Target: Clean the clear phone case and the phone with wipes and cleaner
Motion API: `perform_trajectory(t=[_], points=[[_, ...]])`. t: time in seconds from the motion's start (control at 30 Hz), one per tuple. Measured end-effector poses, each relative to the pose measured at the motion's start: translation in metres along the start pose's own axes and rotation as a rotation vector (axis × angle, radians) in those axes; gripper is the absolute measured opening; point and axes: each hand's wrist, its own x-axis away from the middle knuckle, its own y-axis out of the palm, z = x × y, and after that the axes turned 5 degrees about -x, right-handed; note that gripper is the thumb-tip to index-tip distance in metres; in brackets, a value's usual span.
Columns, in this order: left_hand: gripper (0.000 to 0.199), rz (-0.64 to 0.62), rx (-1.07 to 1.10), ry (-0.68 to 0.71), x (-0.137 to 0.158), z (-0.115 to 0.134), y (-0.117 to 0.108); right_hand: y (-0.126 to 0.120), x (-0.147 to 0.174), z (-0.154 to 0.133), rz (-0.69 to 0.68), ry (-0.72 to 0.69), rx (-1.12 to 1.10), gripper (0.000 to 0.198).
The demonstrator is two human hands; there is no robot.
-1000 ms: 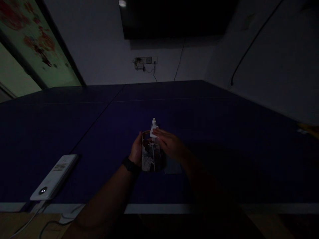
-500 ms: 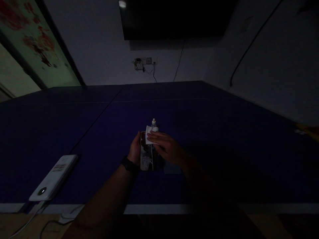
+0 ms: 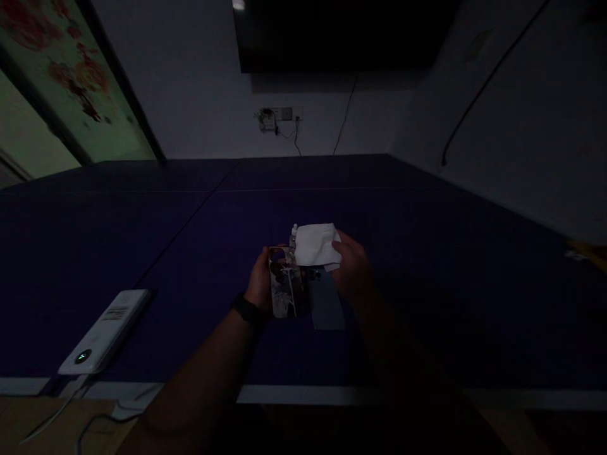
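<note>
The dark blue worktop [image 3: 190, 265] spreads out below a black wall screen [image 3: 346, 35]. Near its left front edge lies a white power bank [image 3: 109, 328] (its round display is lit). A bluish phone [image 3: 328, 306] lies on the worktop, just right of the patterned phone case [image 3: 287, 287] that the left hand [image 3: 258, 282] holds, grip closed along its side. The right hand [image 3: 355, 262] has its grip pinched on a white cloth [image 3: 315, 245], which partly hides a small white-topped bottle [image 3: 293, 239].

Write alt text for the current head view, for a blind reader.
A person's left hand holds a patterned phone case while the right hand holds a white cloth, over a dark blue table. A bluish-gray phone and small bottle are close by; a white power bank lies further left.
</note>
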Motion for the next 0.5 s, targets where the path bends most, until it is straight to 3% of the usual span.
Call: perform_trajectory(t=[0.2, 0.5], points=[[0.038, 0.136, 0.073, 0.066, 0.001, 0.003, 0.006, 0.002, -0.001, -0.005, -0.052, 0.003, -0.104, 0.049], [0.037, 0.073, 0.110, 0.068, -0.001, 0.000, 0.004, 0.002, -0.003, 0.016, 0.013, 0.042, 0.040, 0.036]])
